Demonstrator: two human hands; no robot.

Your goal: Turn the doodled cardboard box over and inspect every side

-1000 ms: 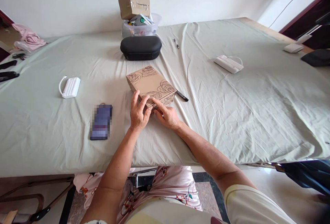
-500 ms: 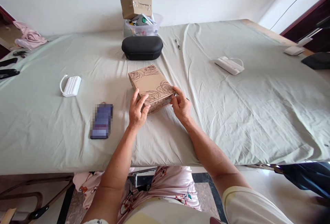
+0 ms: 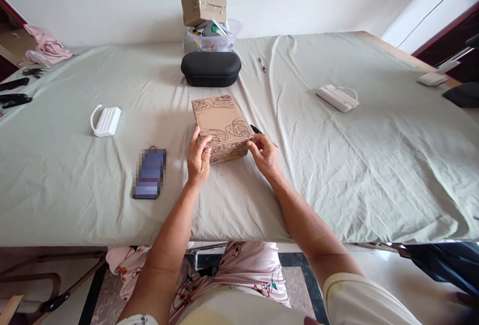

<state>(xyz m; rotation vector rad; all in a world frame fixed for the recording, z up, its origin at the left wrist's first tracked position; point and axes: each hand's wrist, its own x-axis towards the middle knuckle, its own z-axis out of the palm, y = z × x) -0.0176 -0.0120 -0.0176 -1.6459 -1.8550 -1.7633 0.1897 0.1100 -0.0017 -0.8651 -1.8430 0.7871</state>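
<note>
A brown cardboard box with black scribbled loops on its top and front rests on the cloth before me, its lid down. My left hand grips the near left corner, fingers on the edge and thumb against the front. At the near right corner, my right hand pinches the box between thumb and fingers. A black pen shows just beyond that hand, partly hidden by it.
A dark phone, blurred out, and a white power bank lie to the left. Behind the box sits a black zip case, then a plastic basin topped by a carton. Another white power bank is at right.
The box has turned slightly, and its front now faces me more squarely. My left fingers have drawn closer together. More of the black pen shows beside my right hand.
</note>
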